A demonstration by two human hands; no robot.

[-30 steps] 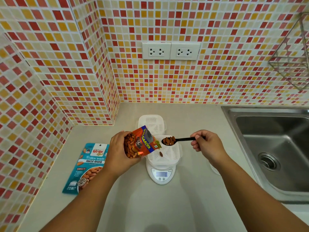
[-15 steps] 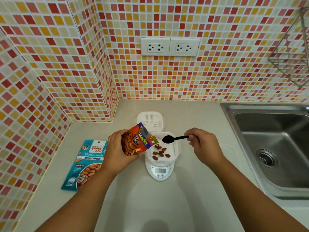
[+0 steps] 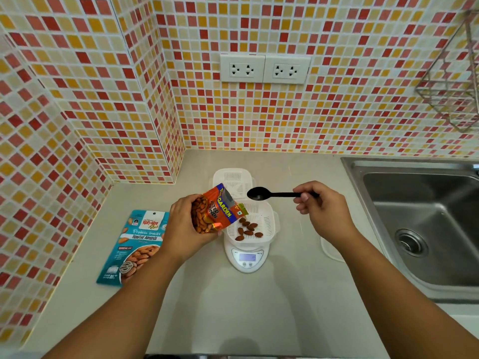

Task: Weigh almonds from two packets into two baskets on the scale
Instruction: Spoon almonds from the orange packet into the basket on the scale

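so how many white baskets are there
2. One basket sits on the scale with almonds in it; the other basket stands on the counter right behind it, partly hidden by the orange packet.

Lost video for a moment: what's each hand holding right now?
Left hand: closed on the orange almond packet.
Right hand: closed on the empty black spoon.
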